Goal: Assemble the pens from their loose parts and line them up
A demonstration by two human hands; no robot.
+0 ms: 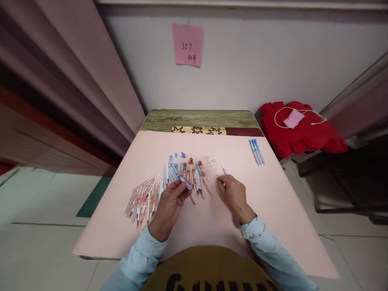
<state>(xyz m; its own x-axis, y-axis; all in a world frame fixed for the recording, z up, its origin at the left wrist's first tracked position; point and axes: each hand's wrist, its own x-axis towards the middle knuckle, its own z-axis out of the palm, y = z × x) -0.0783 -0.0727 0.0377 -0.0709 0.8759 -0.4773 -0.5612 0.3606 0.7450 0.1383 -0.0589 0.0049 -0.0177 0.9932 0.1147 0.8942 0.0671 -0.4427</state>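
Between the thumb and fingers of my left hand (171,200) is a short blue pen barrel piece (184,182), held above the parts on the table. My right hand (233,193) is closed, low over the table to the right. A pale pen barrel with a pointed tip (224,169) sticks out beyond its fingers; its lower end is hidden. Under and beyond my left hand lie brown pen parts (188,175), blue pen parts (174,169) and white refills (198,182). Tiny clear pieces (209,159), perhaps springs, lie farther back.
A pile of clear-wrapped refills (142,200) lies at the left. Several blue pens (257,152) rest side by side at the back right of the pink-covered table (273,226). Beside the table is a red cloth (318,137) with a white cable (277,117) on it.
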